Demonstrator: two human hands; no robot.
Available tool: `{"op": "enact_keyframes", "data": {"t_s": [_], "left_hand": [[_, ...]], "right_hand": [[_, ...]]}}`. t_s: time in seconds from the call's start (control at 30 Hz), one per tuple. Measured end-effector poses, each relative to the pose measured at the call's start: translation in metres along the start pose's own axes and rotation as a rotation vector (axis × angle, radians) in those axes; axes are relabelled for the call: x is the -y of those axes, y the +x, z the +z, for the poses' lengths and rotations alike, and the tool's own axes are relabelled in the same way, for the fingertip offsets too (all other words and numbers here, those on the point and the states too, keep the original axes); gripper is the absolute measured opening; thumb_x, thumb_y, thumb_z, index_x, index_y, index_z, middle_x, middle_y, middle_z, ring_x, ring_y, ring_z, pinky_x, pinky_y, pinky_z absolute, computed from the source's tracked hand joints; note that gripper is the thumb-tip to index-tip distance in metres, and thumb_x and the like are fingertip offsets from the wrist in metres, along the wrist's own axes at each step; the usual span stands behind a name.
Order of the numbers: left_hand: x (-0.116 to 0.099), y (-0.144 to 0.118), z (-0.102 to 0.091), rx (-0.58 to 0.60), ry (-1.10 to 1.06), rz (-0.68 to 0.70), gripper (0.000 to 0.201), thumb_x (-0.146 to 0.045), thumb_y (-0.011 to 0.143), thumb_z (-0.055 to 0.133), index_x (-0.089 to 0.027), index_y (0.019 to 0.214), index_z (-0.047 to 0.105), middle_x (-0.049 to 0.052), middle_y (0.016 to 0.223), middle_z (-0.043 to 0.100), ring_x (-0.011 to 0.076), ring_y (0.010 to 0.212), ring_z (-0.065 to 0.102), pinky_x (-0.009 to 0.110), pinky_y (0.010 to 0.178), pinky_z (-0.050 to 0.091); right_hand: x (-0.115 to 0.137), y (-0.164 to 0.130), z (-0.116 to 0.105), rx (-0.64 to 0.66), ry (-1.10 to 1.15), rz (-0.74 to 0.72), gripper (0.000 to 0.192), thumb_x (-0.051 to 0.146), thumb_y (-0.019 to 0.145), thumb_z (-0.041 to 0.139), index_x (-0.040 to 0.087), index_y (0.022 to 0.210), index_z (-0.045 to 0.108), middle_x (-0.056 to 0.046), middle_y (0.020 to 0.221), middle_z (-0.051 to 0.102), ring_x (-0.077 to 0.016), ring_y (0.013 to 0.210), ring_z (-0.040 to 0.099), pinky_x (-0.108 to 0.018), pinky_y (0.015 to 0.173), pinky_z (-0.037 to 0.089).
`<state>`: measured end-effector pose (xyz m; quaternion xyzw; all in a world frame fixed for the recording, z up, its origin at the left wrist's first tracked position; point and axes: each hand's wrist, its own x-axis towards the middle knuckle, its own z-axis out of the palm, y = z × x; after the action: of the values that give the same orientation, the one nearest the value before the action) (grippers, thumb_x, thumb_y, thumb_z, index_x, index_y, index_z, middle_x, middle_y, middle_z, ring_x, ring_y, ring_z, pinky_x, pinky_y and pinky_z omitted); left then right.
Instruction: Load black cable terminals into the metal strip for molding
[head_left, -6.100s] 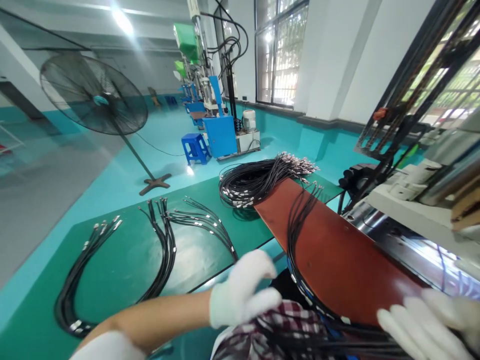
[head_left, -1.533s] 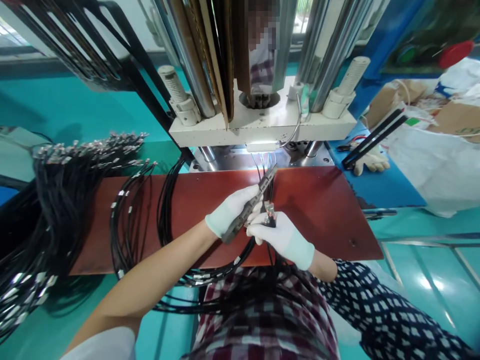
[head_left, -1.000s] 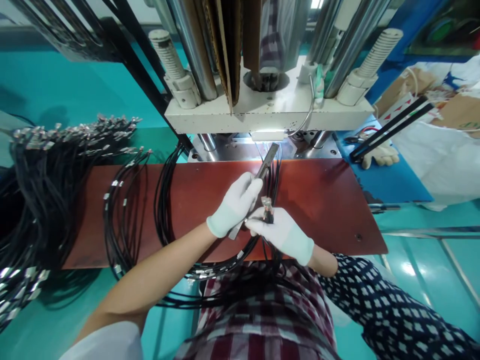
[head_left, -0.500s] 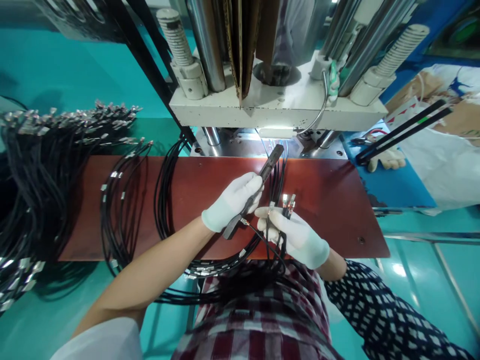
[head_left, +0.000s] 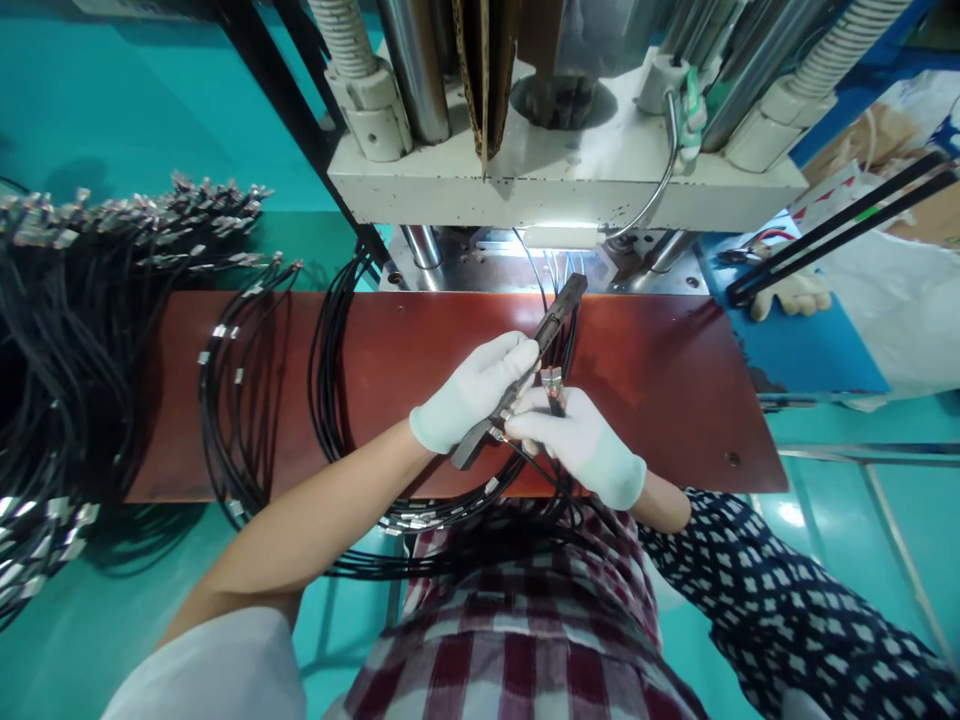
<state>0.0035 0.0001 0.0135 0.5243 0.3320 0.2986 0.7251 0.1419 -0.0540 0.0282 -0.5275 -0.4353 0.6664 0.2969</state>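
In a white glove, my left hand [head_left: 476, 390] is closed around a long dark grey bar [head_left: 561, 308], held slanted above the brown board. My right hand [head_left: 585, 445], gloved too, grips several black cables; their metal terminals [head_left: 552, 381] stick up above its fingers. Its fingertips meet the lower part of the bar, where another metal terminal [head_left: 496, 433] sits against the edge. Whether that terminal is seated in the bar I cannot tell. From the hands, black cables [head_left: 450, 518] with metal ends curve along the board's front edge and over my lap.
Beyond the board [head_left: 660, 400] stands a white press block [head_left: 465, 205] with a metal bed [head_left: 480, 265]. Coiled cables [head_left: 324, 370] lie at left, beside a big bundle [head_left: 67, 330]. At right, two black bars [head_left: 840, 225] jut over a blue surface with a glove [head_left: 791, 297].
My right hand has moved left and up to the bar, bringing a cable terminal against it. The terminals in its grip are now closer together. The view has shifted slightly.
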Motion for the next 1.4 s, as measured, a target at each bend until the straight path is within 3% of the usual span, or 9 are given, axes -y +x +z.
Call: {"op": "enact_keyframes", "data": {"t_s": [0.23,0.3,0.5,0.67,0.77,0.9,1.17,1.27,1.4], "left_hand": [[-0.001,-0.006,0.009,-0.293,0.596,0.187,0.031,-0.045,0.098,0.047,-0.019,0.081,0.042,0.0,0.072,0.052,0.013,0.066,0.048,0.027,0.066,0.039],[-0.002,-0.007,0.008,-0.305,0.677,0.225,0.029,-0.043,0.098,0.048,-0.019,0.082,0.042,0.0,0.072,0.052,0.0133,0.066,0.047,0.028,0.066,0.037],[-0.009,-0.002,-0.003,-0.131,0.195,0.135,0.039,-0.05,0.1,0.042,-0.019,0.076,0.041,-0.002,0.062,0.046,0.0094,0.052,0.04,0.025,0.05,0.034],[-0.011,-0.001,-0.005,-0.083,0.138,0.122,0.04,-0.048,0.1,0.044,-0.017,0.075,0.042,-0.003,0.061,0.046,0.0076,0.051,0.039,0.022,0.048,0.033],[-0.008,-0.002,-0.005,-0.048,0.121,0.123,0.04,-0.049,0.1,0.045,-0.017,0.076,0.043,-0.003,0.061,0.047,0.0071,0.05,0.039,0.022,0.047,0.033],[-0.004,-0.001,-0.007,-0.001,0.107,0.129,0.04,-0.051,0.099,0.045,-0.017,0.077,0.043,-0.002,0.063,0.048,0.0073,0.05,0.041,0.022,0.047,0.033],[-0.005,0.0,-0.007,0.021,0.107,0.125,0.042,-0.054,0.098,0.045,-0.016,0.08,0.048,0.0,0.066,0.052,0.0093,0.054,0.045,0.024,0.052,0.038],[-0.004,0.0,-0.007,0.034,0.098,0.127,0.042,-0.052,0.099,0.044,-0.016,0.078,0.048,-0.001,0.063,0.05,0.009,0.053,0.043,0.024,0.05,0.036],[-0.005,-0.001,-0.007,0.016,0.119,0.131,0.043,-0.051,0.098,0.045,-0.016,0.074,0.046,-0.002,0.063,0.047,0.008,0.052,0.041,0.023,0.049,0.034]], "right_hand": [[-0.01,0.003,-0.004,-0.02,-0.148,-0.082,0.023,0.025,0.077,0.056,0.009,0.062,0.049,0.001,0.062,0.052,-0.0028,0.061,0.045,-0.017,0.064,0.037],[-0.011,0.001,-0.005,-0.01,-0.143,-0.11,0.026,0.029,0.078,0.059,0.009,0.065,0.051,0.0,0.065,0.053,-0.0031,0.063,0.045,-0.017,0.065,0.038],[-0.024,-0.001,0.0,-0.271,0.24,-0.149,0.037,0.04,0.075,0.065,0.016,0.094,0.045,0.004,0.074,0.048,0.0002,0.051,0.036,-0.016,0.049,0.03],[-0.035,0.0,0.003,-0.172,0.534,-0.267,0.037,0.043,0.079,0.062,0.016,0.093,0.041,0.001,0.089,0.051,0.0007,0.05,0.041,-0.017,0.047,0.028],[-0.034,0.001,0.002,-0.155,0.504,-0.206,0.041,0.043,0.077,0.07,0.014,0.092,0.045,0.002,0.078,0.048,-0.0017,0.055,0.045,-0.017,0.051,0.035],[-0.035,0.002,-0.003,-0.121,0.443,-0.111,0.046,0.05,0.077,0.071,0.012,0.092,0.05,0.002,0.067,0.046,-0.0015,0.053,0.041,-0.016,0.048,0.03],[-0.026,-0.001,-0.013,0.17,0.553,0.087,0.049,0.054,0.075,0.069,0.01,0.093,0.055,0.003,0.066,0.042,0.0006,0.051,0.035,-0.016,0.048,0.023],[-0.018,-0.002,-0.012,0.065,0.377,0.094,0.043,0.049,0.074,0.069,0.01,0.08,0.053,0.003,0.062,0.043,-0.0008,0.051,0.039,-0.016,0.048,0.026],[-0.009,-0.002,-0.006,-0.187,0.052,-0.098,0.033,0.037,0.072,0.069,0.009,0.071,0.051,0.001,0.062,0.051,-0.0025,0.057,0.046,-0.017,0.057,0.036]]}}
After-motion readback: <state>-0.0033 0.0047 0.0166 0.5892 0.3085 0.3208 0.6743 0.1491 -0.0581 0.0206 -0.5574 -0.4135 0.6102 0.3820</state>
